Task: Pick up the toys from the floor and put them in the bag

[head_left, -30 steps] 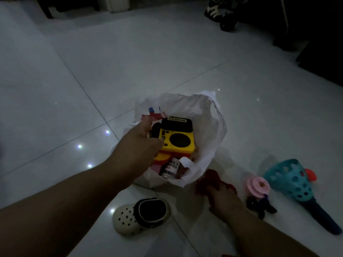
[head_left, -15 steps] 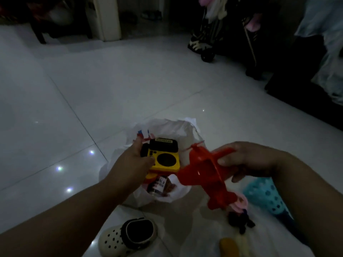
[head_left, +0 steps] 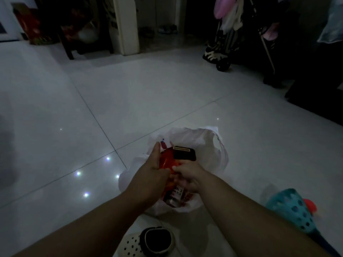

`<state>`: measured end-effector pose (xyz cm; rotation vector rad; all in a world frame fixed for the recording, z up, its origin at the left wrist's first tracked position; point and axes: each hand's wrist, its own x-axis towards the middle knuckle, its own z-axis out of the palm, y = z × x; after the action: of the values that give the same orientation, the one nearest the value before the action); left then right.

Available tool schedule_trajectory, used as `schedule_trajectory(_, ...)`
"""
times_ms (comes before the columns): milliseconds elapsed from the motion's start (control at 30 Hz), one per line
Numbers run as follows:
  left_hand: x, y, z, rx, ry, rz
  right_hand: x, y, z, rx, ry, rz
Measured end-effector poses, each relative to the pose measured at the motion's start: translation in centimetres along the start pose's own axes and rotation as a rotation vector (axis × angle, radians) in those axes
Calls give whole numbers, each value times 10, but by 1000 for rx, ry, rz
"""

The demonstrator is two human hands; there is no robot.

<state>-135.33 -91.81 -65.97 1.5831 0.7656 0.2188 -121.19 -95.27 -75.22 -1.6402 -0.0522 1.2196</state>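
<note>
1. The white plastic bag (head_left: 208, 145) sat open on the pale tiled floor (head_left: 130, 101); both hands were at its mouth.
2. The red toy (head_left: 165, 160) lay in the bag's opening, between the two hands and just in front of a toy with a black top (head_left: 184, 154).
3. The right hand (head_left: 187, 176) gripped the red toy's near end; its fingers were curled together round it and pointed down into the bag.
4. The left hand (head_left: 150, 176) lay against the toy's left side, thumb straight up beside the bag's printed rim; its fingers were hidden behind the back of the hand, so it could not be told whether they closed on the rim or on the toy.
5. A labelled can (head_left: 176, 196) lay lower in the bag, under the right wrist.
6. A teal perforated scoop (head_left: 291, 210) with an orange ball (head_left: 310, 205) at its edge lay on the floor to the right, apart from the bag.
7. A pale clog with holes (head_left: 148, 242) lay near the bottom edge, between the forearms; a stroller (head_left: 222, 52) stood in the dark far background.
</note>
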Motion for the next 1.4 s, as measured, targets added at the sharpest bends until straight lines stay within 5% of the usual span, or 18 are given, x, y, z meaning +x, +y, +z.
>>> schedule_trajectory(233, 7, -3, -2, 98, -4, 1, -24, 8, -46, -444, 77, -270)
schedule_trajectory(500, 12, -12, -5, 267, 92, -42, -80, 40, -121, -796, -109, -258)
schedule_trajectory(733, 2, -18, 8, 355, 77, -60, -87, 175, -160, -1739, -521, -155)
schedule_trajectory(867, 1, -17, 11, 360, 114, -64, -83, 266, -174, -2145, -509, -466)
schedule_trajectory(1067, 8, -18, 15, 309, 133, -76, -60, 260, -165, -2037, -298, -766)
schedule_trajectory(1267, 14, -17, 12, 196, 150, -102, -63, 127, -123, -1206, 289, -1106)
schedule_trajectory(1333, 13, -17, 13, 175, 139, -96, -68, 77, -100, -962, 400, -1091)
schedule_trajectory(1400, 13, -17, 13, 165, 125, -93, -66, 34, -80, -814, 350, -862)
